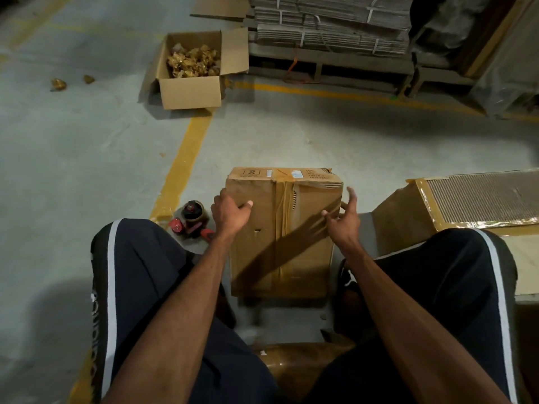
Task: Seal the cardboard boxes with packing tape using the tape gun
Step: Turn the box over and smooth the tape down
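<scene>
A: Seen from above: closed cardboard box on the grey floor, between two knees in dark trousers with a white stripe.

B: Taped already?

A: Partly. Brown tape across the top, running diagonally from about 7 o'clock to about 2 o'clock, over the middle seam. Older tape along the seam too, wrinkled near the far edge.

B: And the left hand?

A: At 9 o'clock of the box, laid over the left top edge, fingers curled onto the lid. Grip loosely closed on the box edge, pressing rather than lifting.

B: Right hand?

A: At 3 o'clock, beside the upper end of the diagonal tape. Grip open, fingers spread, fingertips touching the tape or very near; cannot tell exactly.

B: Tape gun?

A: On the floor, just beside the left wrist, at 9 o'clock from the box. Red body, roll upward. Held by no hand.

B: Other things?

A: Open carton with golden scraps at 11 o'clock, well apart. Bundled flat cardboard at 12 to 1 o'clock. Another taped box at 3 o'clock, near the right knee.
</scene>
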The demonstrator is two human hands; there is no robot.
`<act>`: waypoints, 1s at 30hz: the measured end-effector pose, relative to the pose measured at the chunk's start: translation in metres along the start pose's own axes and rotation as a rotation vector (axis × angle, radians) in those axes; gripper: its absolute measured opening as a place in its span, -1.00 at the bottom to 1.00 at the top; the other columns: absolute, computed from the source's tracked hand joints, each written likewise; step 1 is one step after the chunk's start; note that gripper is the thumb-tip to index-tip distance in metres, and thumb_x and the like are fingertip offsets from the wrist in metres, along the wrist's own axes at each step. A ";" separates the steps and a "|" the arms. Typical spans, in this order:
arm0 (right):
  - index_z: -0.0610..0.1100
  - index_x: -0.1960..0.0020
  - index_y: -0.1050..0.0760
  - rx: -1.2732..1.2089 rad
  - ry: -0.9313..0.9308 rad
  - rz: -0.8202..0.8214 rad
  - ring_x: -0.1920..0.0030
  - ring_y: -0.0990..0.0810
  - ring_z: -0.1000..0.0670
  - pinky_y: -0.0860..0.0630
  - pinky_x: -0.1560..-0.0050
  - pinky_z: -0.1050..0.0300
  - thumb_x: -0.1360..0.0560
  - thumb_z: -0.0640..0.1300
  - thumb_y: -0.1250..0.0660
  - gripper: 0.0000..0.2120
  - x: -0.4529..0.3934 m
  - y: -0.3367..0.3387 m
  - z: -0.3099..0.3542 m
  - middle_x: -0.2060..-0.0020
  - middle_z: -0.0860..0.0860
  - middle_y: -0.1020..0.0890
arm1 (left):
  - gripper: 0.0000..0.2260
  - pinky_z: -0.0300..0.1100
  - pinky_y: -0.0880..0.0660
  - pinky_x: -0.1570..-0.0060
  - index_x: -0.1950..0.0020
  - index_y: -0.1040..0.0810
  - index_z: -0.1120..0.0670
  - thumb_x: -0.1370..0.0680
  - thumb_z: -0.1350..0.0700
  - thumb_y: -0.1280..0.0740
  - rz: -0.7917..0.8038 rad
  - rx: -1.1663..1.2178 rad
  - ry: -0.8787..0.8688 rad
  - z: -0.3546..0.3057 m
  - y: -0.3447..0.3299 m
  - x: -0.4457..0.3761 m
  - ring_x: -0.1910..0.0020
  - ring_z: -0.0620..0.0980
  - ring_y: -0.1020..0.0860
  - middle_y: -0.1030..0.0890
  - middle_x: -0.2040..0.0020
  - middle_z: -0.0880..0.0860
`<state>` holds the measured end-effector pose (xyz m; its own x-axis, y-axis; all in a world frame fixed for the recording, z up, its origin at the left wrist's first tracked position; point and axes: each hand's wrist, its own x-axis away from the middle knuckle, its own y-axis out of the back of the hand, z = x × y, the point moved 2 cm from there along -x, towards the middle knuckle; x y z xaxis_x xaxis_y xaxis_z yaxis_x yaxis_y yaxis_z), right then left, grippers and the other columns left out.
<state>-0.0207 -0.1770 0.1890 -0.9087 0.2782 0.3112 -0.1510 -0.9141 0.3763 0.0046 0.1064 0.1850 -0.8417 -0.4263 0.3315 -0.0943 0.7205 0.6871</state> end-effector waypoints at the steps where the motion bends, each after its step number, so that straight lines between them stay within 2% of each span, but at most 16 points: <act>1: 0.05 -0.65 -0.12 -0.019 -0.056 0.020 -0.36 -0.54 -0.18 -0.57 -0.24 -0.18 -0.57 -0.28 -0.43 -0.21 -0.004 -0.002 -0.006 -0.44 -0.13 -0.48 | -0.30 0.14 -0.50 -0.29 -0.51 -0.27 0.09 -0.48 -0.06 -0.50 0.028 0.034 0.026 0.007 -0.003 -0.004 -0.32 0.23 -0.48 -0.48 -0.33 0.17; 4: 0.08 -0.63 -0.10 -0.011 -0.186 0.138 -0.30 -0.58 -0.24 -0.62 -0.20 -0.26 -0.53 -0.25 -0.49 -0.15 -0.013 -0.012 -0.023 -0.43 -0.17 -0.48 | -0.37 0.11 -0.52 -0.27 -0.46 -0.27 0.02 -0.49 0.04 -0.51 0.159 0.148 0.123 0.025 -0.014 -0.001 -0.30 0.17 -0.52 -0.53 -0.35 0.10; 7: 0.07 -0.63 -0.05 0.017 -0.222 0.180 -0.41 -0.48 -0.24 -0.54 -0.32 -0.30 -0.49 -0.25 -0.52 -0.09 -0.023 -0.023 -0.035 -0.43 -0.16 -0.46 | -0.28 0.16 -0.34 -0.43 -0.55 -0.16 0.02 -0.51 0.00 -0.49 0.246 0.024 0.199 0.045 -0.034 0.004 -0.48 0.23 -0.32 -0.42 -0.46 0.13; 8: 0.06 -0.63 -0.04 0.016 -0.225 0.186 -0.45 -0.43 -0.24 -0.49 -0.37 -0.31 -0.48 -0.25 -0.53 -0.08 -0.025 -0.027 -0.037 -0.45 -0.15 -0.44 | -0.24 0.13 -0.34 -0.43 -0.58 -0.11 0.03 -0.52 0.03 -0.49 0.257 0.015 0.203 0.049 -0.040 0.004 -0.49 0.23 -0.31 -0.40 -0.47 0.12; 11: 0.10 -0.65 0.06 0.024 -0.255 0.228 -0.52 -0.33 -0.23 -0.38 -0.46 -0.30 -0.48 -0.26 -0.53 0.00 -0.033 -0.036 -0.046 -0.52 -0.16 -0.34 | -0.25 0.02 -0.48 -0.30 -0.56 -0.16 0.04 -0.50 0.12 -0.51 0.244 0.089 0.192 0.059 -0.055 -0.011 -0.37 0.16 -0.48 -0.49 -0.41 0.09; 14: 0.13 -0.65 0.06 0.019 -0.300 0.243 -0.51 -0.34 -0.24 -0.39 -0.44 -0.33 -0.49 -0.26 -0.52 0.00 -0.044 -0.042 -0.055 -0.52 -0.17 -0.33 | -0.22 -0.01 -0.40 -0.34 -0.59 -0.15 0.06 -0.50 0.10 -0.52 0.260 0.113 0.201 0.061 -0.065 -0.030 -0.42 0.16 -0.44 -0.46 -0.45 0.10; 17: 0.11 -0.64 -0.02 0.022 -0.312 0.241 -0.47 -0.39 -0.22 -0.45 -0.40 -0.32 -0.48 -0.27 -0.52 -0.05 -0.060 -0.048 -0.060 -0.48 -0.15 -0.39 | -0.08 0.06 -0.28 -0.46 -0.66 0.03 0.04 -0.50 0.02 -0.52 0.277 0.105 0.271 0.059 -0.073 -0.044 -0.53 0.19 -0.30 -0.27 -0.59 0.13; 21: 0.17 -0.65 0.01 0.066 -0.386 0.253 -0.42 -0.46 -0.21 -0.49 -0.36 -0.33 -0.45 -0.22 -0.55 0.02 -0.073 -0.059 -0.080 -0.43 -0.14 -0.46 | -0.10 0.06 -0.42 -0.31 -0.64 -0.02 0.05 -0.49 -0.05 -0.51 0.250 0.072 0.319 0.065 -0.084 -0.056 -0.41 0.19 -0.44 -0.37 -0.53 0.14; 23: 0.18 -0.66 0.02 0.081 -0.433 0.272 -0.34 -0.53 -0.19 -0.59 -0.26 -0.25 -0.44 -0.22 -0.56 0.03 -0.071 -0.063 -0.084 -0.36 -0.14 -0.51 | -0.07 0.10 -0.41 -0.33 -0.66 0.04 0.04 -0.49 -0.06 -0.50 0.281 0.054 0.350 0.069 -0.085 -0.056 -0.44 0.20 -0.41 -0.31 -0.56 0.15; 25: 0.12 -0.68 0.02 0.081 -0.471 0.296 -0.11 -0.58 -0.03 -0.65 0.03 0.07 -0.50 -0.27 -0.51 -0.02 -0.066 -0.065 -0.083 -0.25 -0.08 -0.51 | -0.03 0.13 -0.36 -0.39 -0.66 0.09 0.03 -0.48 -0.05 -0.50 0.352 0.059 0.365 0.075 -0.088 -0.057 -0.48 0.21 -0.36 -0.23 -0.59 0.15; 26: 0.10 -0.68 0.02 0.086 -0.480 0.306 -0.04 -0.55 0.04 -0.58 0.18 0.24 -0.52 -0.30 -0.48 -0.05 -0.065 -0.066 -0.084 -0.24 -0.07 -0.49 | -0.02 0.15 -0.36 -0.41 -0.66 0.06 0.02 -0.45 -0.06 -0.51 0.384 0.062 0.357 0.077 -0.089 -0.057 -0.48 0.21 -0.35 -0.23 -0.59 0.15; 28: 0.06 -0.68 -0.04 0.088 -0.486 0.305 -0.07 -0.52 0.04 -0.50 0.34 0.36 -0.53 -0.34 -0.46 -0.09 -0.067 -0.066 -0.093 -0.33 -0.05 -0.46 | -0.02 0.23 -0.38 -0.38 -0.61 -0.03 -0.04 -0.35 -0.12 -0.52 0.407 0.026 0.341 0.085 -0.092 -0.059 -0.46 0.21 -0.36 -0.25 -0.57 0.15; 30: 0.04 -0.66 -0.13 0.040 -0.493 0.275 -0.18 -0.51 -0.01 -0.52 0.37 0.40 -0.51 -0.38 -0.46 -0.13 -0.072 -0.066 -0.101 -0.48 -0.03 -0.40 | -0.05 0.28 -0.38 -0.37 -0.59 -0.05 -0.08 -0.34 -0.14 -0.53 0.424 -0.015 0.327 0.084 -0.093 -0.056 -0.46 0.24 -0.34 -0.20 -0.57 0.15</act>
<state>0.0153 -0.1663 0.0536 -0.6218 0.1450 0.7697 0.0892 -0.9632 0.2535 0.0157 0.1091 0.0485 -0.5947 -0.2496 0.7642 0.2272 0.8596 0.4576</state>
